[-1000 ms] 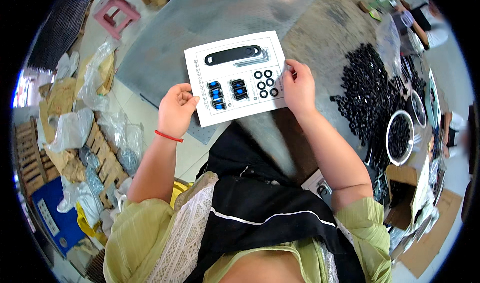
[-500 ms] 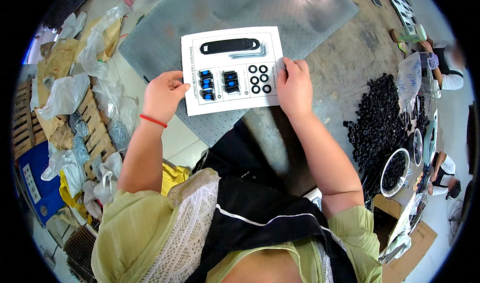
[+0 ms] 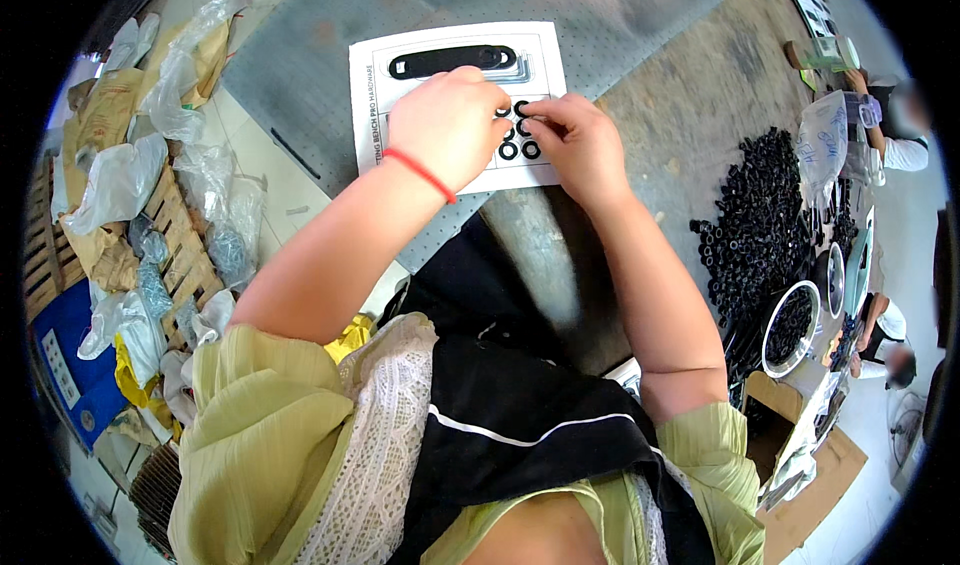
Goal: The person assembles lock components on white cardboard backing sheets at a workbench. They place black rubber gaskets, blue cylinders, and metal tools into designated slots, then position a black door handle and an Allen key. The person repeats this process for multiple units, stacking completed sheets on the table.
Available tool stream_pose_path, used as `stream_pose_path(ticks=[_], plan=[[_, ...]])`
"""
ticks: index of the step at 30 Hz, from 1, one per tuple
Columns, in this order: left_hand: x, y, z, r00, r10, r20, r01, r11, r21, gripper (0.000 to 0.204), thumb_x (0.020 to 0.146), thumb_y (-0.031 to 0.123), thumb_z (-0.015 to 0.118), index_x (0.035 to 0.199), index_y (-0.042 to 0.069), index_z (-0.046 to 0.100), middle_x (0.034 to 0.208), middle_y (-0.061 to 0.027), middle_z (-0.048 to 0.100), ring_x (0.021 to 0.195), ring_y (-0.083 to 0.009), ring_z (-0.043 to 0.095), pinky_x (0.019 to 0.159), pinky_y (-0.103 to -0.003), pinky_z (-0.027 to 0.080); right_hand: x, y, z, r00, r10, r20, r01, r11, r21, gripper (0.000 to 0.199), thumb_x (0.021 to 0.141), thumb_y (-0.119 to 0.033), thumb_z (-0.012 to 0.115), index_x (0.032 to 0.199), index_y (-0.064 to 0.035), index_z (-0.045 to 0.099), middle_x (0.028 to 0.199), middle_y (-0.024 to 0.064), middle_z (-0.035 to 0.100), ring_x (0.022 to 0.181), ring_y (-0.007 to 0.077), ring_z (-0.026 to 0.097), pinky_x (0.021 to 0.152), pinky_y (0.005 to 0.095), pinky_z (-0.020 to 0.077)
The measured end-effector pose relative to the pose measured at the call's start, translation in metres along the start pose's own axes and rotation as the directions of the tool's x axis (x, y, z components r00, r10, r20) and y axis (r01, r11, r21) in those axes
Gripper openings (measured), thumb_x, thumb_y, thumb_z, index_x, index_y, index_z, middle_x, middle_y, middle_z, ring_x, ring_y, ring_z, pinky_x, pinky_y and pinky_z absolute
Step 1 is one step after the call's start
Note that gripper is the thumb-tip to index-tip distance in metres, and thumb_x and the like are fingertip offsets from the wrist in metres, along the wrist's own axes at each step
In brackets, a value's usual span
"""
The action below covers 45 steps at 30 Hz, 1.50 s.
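A white hardware card (image 3: 362, 115) lies on the grey sheet. My left hand (image 3: 445, 125) reaches across its middle, fingertips closed at the left column of black washers (image 3: 531, 149). Beside it my right hand (image 3: 585, 150) bends over the card's right edge, thumb and finger pinched at the right column of washers. Whatever the fingertips hold, if anything, is too small to make out. Above my hands a long flat black part (image 3: 455, 61) is fixed to the card, with L-shaped hex keys (image 3: 524, 68) by its right end. My left hand hides the bolts.
The grey sheet (image 3: 330, 75) covers part of a worn table (image 3: 660, 115). Right of it lies a heap of small black parts (image 3: 755, 225), with a metal bowl (image 3: 790, 330) nearby. Plastic bags (image 3: 120, 185) and a wooden pallet (image 3: 190, 245) are at left. Co-workers sit at far right.
Both hands have left the card's side edges and come together over the washers, the left moving right across the bolts. The card sits slightly higher in view.
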<state>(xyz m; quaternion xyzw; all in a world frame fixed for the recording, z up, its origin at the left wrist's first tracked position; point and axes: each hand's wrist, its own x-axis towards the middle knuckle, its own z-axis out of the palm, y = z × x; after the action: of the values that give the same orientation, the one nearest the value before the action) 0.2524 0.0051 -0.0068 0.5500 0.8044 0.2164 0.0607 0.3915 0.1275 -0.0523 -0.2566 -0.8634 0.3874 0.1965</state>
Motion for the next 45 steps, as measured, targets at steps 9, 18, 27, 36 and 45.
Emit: stream_pose_path(ticks=[9,18,27,36,45], plan=[[0.013,0.003,0.008,0.966,-0.098,0.239,0.086,0.995,0.059,0.018,0.084,0.027,0.068,0.093,0.013,0.074,0.096,-0.0095,0.066,0.095,-0.0292,0.065,0.082,-0.041,0.052,0.0,0.005,0.0,0.999,0.022,-0.026,-0.023,0.998,-0.059,0.01,0.079,-0.016,0.073,0.089,-0.0135,0.074,0.083,0.0069,0.064,0.078,0.0269,0.064,0.068,0.0367,0.0511],[0.004,-0.008,0.02,0.996,0.007,0.09,-0.005,1.0,-0.022,0.017,0.083,0.026,0.069,0.095,0.015,0.074,0.09,-0.0088,0.065,0.088,-0.0295,0.065,0.076,-0.041,0.053,-0.006,0.004,0.001,0.998,0.051,-0.049,-0.05,0.999,0.022,0.012,0.078,-0.012,0.074,0.09,-0.011,0.073,0.081,0.0068,0.063,0.074,0.0242,0.062,0.066,0.0338,0.0503],[-0.028,0.005,0.011,0.997,0.027,0.078,-0.033,0.997,0.071,0.019,0.078,0.029,0.074,0.089,0.014,0.075,0.083,-0.005,0.064,0.083,-0.0264,0.065,0.07,-0.038,0.053,-0.033,-0.005,-0.013,0.996,0.085,0.027,-0.085,0.996,-0.02,0.022,0.075,-0.014,0.078,0.095,-0.0099,0.071,0.079,0.0066,0.062,0.07,0.0204,0.063,0.063,0.0323,0.0509],[-0.029,0.004,0.008,1.0,0.018,0.004,-0.019,1.0,0.008,0.021,0.078,0.031,0.074,0.088,0.013,0.073,0.083,-0.0051,0.064,0.082,-0.0273,0.063,0.07,-0.038,0.052,-0.037,-0.005,-0.011,0.996,0.082,-0.026,-0.084,0.993,-0.088,0.024,0.074,-0.016,0.078,0.095,-0.0094,0.069,0.082,0.0069,0.062,0.072,0.0232,0.063,0.065,0.0347,0.0517],[-0.076,-0.112,-0.054,0.998,-0.013,0.056,0.003,0.986,0.167,0.082,0.067,0.03,0.084,0.139,0.011,0.049,0.148,-0.0118,0.042,0.138,-0.0325,0.037,0.112,-0.048,0.031,-0.069,-0.019,-0.038,0.95,0.311,0.024,-0.294,0.919,-0.263,0.038,0.074,-0.018,0.079,0.107,-0.008,0.064,0.087,0.0083,0.059,0.077,0.0274,0.06,0.068,0.0384,0.0498]])
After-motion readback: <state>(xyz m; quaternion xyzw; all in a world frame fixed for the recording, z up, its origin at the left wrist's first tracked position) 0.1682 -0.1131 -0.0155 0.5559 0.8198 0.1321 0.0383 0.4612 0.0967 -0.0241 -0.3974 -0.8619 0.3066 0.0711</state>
